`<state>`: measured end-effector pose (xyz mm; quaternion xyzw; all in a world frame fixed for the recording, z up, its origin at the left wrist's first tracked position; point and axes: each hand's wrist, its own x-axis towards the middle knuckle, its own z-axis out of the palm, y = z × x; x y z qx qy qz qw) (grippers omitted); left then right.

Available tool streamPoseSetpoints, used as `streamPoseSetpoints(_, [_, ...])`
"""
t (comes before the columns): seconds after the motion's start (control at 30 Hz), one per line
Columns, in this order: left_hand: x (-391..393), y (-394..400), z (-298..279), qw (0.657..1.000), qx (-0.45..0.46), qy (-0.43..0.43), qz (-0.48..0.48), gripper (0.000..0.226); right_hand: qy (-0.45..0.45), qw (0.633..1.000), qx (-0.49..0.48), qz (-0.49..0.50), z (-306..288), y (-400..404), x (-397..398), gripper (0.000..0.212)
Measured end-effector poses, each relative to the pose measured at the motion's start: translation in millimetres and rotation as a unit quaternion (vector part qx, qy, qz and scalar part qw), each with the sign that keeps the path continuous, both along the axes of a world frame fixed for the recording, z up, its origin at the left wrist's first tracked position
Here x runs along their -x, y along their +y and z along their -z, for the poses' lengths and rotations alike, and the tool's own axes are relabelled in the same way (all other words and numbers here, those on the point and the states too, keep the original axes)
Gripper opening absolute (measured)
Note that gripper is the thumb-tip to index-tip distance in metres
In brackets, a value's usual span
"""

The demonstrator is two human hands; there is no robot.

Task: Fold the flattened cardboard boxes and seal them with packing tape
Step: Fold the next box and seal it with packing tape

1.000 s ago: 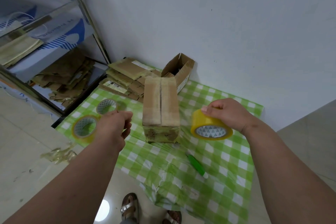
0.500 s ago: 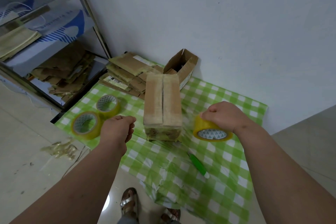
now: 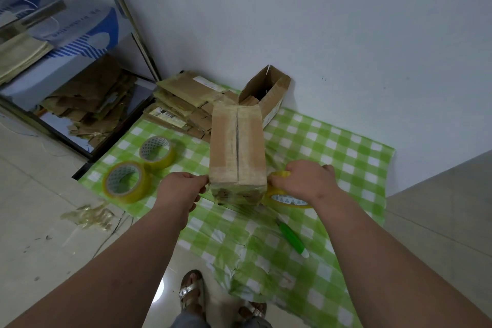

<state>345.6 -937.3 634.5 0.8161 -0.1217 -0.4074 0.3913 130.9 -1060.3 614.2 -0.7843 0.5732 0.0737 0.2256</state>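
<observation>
A folded cardboard box (image 3: 237, 141) lies on the green checked cloth (image 3: 332, 154), its top seam running away from me. My right hand (image 3: 306, 181) grips a yellow tape roll (image 3: 287, 198) pressed against the box's near right corner. At the near left corner, the fingers of my left hand (image 3: 181, 189) are pinched together, apparently on the free end of clear tape; the strip itself is hard to see. Flattened boxes (image 3: 183, 104) are stacked behind the box.
Two spare tape rolls (image 3: 125, 181) (image 3: 157, 150) sit on the cloth at left. A green cutter (image 3: 291, 238) lies in front of the box. An open box (image 3: 269, 90) leans on the wall. Tape scraps (image 3: 90, 216) litter the floor beside a metal shelf (image 3: 127, 21).
Both hands have come down and inward. The roll moved from mid-air at the right to the box's near right corner, and my left hand reached the near left corner.
</observation>
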Motion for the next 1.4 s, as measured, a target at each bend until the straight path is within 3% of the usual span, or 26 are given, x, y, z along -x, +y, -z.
streamPoseSetpoints(0.13, [-1.6, -2.9, 1.2, 0.999, -0.007, -0.027, 0.039, 0.016, -0.003, 1.0, 0.016, 0.016, 0.1, 6.3, -6.9, 0.033])
streamPoseSetpoints(0.27, [-1.8, -5.7, 1.9, 0.996, -0.001, -0.073, 0.053, 0.026, -0.037, 0.998, 0.025, 0.031, -2.3, 13.1, -12.8, 0.018])
streamPoseSetpoints(0.43, [3.8, -4.9, 2.9, 0.989, 0.028, -0.119, 0.084, 0.015, -0.117, 0.989, 0.091, 0.025, 2.5, 31.2, -16.4, 0.019])
streamPoseSetpoints(0.57, [5.6, 6.0, 2.0, 0.985, 0.048, -0.134, 0.096, 0.019, -0.145, 0.987, 0.073, 0.003, 6.3, 37.7, -6.9, 0.008])
streamPoseSetpoints(0.7, [7.7, 19.4, -0.1, 0.976, 0.077, -0.158, 0.129, 0.014, -0.149, 0.988, 0.033, -0.024, 1.1, 38.6, -4.4, 0.038])
streamPoseSetpoints(0.8, [7.0, 25.7, -0.3, 0.956, 0.068, -0.206, 0.199, 0.023, -0.119, 0.989, 0.053, -0.067, -1.1, 41.1, -2.8, 0.05])
streamPoseSetpoints(0.97, [7.5, 25.3, 0.5, 0.932, 0.078, -0.265, 0.236, 0.047, -0.105, 0.988, 0.082, -0.076, 0.2, 45.6, -3.8, 0.053])
streamPoseSetpoints(1.07, [7.1, 26.1, 2.1, 0.917, 0.08, -0.299, 0.252, 0.036, -0.11, 0.987, 0.083, -0.08, 1.8, 46.6, -3.6, 0.055])
streamPoseSetpoints(1.23, [9.0, 26.9, 6.4, 0.881, 0.07, -0.379, 0.273, 0.039, -0.121, 0.986, 0.091, -0.072, 4.3, 48.0, -8.1, 0.049])
streamPoseSetpoints(1.4, [16.8, 19.3, 10.2, 0.901, 0.051, -0.369, 0.222, 0.043, -0.106, 0.987, 0.114, -0.051, 7.6, 50.4, -17.0, 0.049])
